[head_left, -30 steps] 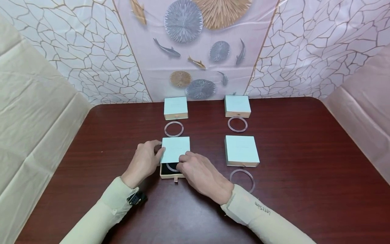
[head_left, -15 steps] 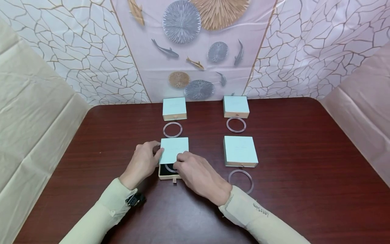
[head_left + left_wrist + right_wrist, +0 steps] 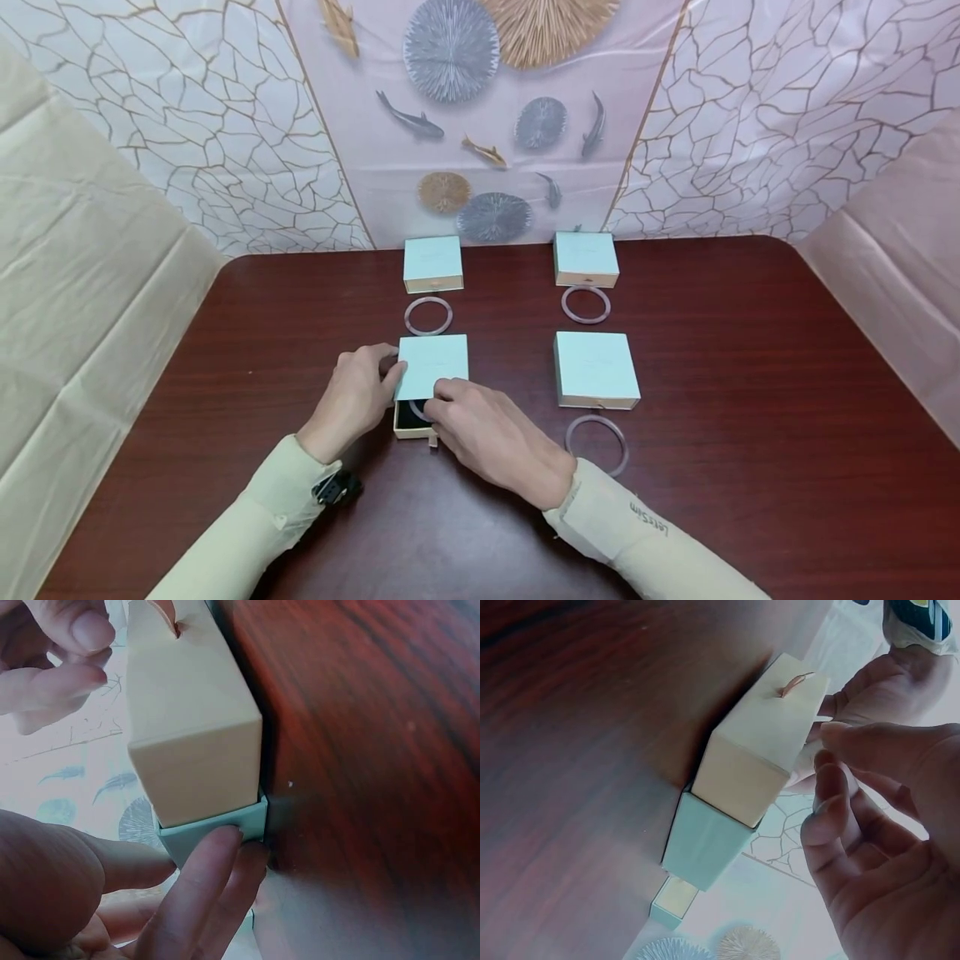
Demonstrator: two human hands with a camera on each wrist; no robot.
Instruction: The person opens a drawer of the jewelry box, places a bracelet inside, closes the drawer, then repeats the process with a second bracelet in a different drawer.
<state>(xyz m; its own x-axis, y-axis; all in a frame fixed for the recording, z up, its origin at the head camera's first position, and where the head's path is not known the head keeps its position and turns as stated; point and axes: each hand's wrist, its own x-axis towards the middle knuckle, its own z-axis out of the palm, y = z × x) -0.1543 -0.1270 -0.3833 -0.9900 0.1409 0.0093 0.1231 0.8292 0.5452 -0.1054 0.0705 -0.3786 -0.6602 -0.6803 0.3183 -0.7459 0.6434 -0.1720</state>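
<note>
A pale green drawer box lies at the left middle of the table, its cream drawer pulled partway out toward me. In the drawer's black lining sits a pale purple bangle, partly covered by my right hand. My left hand grips the green sleeve at its left side; in the left wrist view its fingertips press the sleeve's side wall. My right hand is over the drawer's right part with curled fingers, the fingertips close together above the rim. Whether they pinch the bangle is hidden.
Behind the open box are another bangle and a box. On the right stand a nearer box with a bangle before it, and a farther box with its bangle. A patterned cloth borders the table's back.
My right hand has shifted slightly left and nearer me over the drawer, covering more of the bangle. My left hand stays on the sleeve, and the drawer remains partway out.
</note>
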